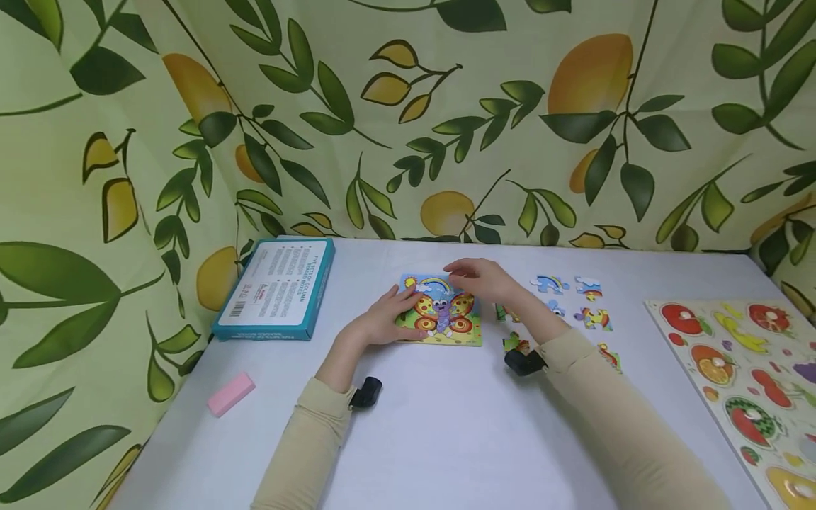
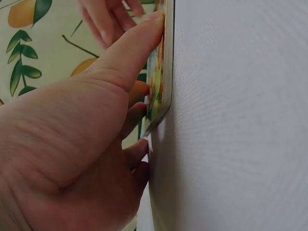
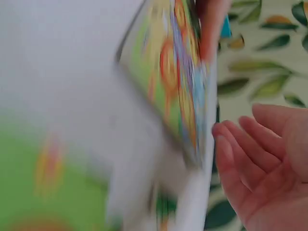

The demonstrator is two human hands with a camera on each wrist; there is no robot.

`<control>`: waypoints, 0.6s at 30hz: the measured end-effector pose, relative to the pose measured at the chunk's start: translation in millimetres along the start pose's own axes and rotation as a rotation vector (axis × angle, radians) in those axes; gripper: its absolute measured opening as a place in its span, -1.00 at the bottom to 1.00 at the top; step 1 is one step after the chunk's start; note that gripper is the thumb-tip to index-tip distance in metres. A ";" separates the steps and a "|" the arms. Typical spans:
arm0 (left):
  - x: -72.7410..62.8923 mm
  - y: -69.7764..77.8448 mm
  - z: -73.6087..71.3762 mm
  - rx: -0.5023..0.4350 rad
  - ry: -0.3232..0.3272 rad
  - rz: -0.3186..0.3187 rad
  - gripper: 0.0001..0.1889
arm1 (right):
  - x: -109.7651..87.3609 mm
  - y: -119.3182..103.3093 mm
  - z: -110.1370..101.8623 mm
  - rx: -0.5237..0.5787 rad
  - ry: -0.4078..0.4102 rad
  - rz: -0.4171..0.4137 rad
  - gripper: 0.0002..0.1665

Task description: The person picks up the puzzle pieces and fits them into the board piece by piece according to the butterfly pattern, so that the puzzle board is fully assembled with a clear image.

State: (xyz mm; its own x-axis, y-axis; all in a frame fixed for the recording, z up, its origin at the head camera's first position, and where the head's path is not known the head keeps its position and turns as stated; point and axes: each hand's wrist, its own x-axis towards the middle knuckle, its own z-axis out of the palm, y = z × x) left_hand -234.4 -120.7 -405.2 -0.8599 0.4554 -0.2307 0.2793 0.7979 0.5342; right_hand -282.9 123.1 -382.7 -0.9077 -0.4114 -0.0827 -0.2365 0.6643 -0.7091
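A square butterfly jigsaw puzzle (image 1: 443, 322) lies flat on the white table, its picture showing a purple body, red-yellow wings and a rainbow. My left hand (image 1: 382, 316) rests along its left side. In the left wrist view, the thumb (image 2: 132, 50) presses the puzzle's face and several fingertips touch around the edge. Over the upper right corner hovers my right hand (image 1: 487, 280). Its fingers are loosely bent, and in the right wrist view the palm (image 3: 274, 178) appears with nothing in it, apart from the puzzle. Some loose jigsaw pieces (image 1: 596, 317) lie right of the puzzle, partly hidden by the right arm.
At the back left lies a teal and white box (image 1: 274, 290). A pink block (image 1: 231, 394) sits nearer, at the left. On the right is a fruit peg board (image 1: 733, 375). Leaf-patterned cloth (image 1: 408, 142) hangs behind and beside the table.
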 end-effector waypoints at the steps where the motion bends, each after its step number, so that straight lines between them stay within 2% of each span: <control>1: 0.1 0.2 0.4 -0.005 0.003 -0.003 -0.11 | -5.6 5.9 -8.5 -0.013 0.035 -0.001 -0.56; 4: -0.1 0.4 0.8 -0.012 0.010 -0.004 -0.11 | -23.3 27.9 -36.1 -0.083 0.145 0.023 -0.62; 6: -0.8 0.1 0.2 -0.016 0.014 -0.003 -0.11 | -33.6 45.4 -53.9 -0.143 0.177 0.054 -0.61; 10: -2.4 -0.4 -0.4 -0.021 0.013 -0.002 -0.11 | -53.5 77.0 -81.9 -0.218 0.151 0.151 -0.52; 13: -2.5 -0.9 -0.2 -0.024 0.009 0.001 -0.11 | -64.3 94.4 -93.1 -0.231 0.109 0.200 -0.43; 18: -0.6 -0.4 1.3 -0.030 0.007 0.021 -0.11 | -72.8 110.5 -99.1 -0.230 0.078 0.204 -0.40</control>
State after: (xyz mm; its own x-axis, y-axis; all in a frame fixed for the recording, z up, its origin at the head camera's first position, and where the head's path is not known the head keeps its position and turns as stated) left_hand -233.4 -120.7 -406.3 -0.8570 0.4692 -0.2129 0.2850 0.7759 0.5628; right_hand -277.3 288.4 -385.6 -0.9662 -0.2117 -0.1472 -0.1106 0.8559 -0.5051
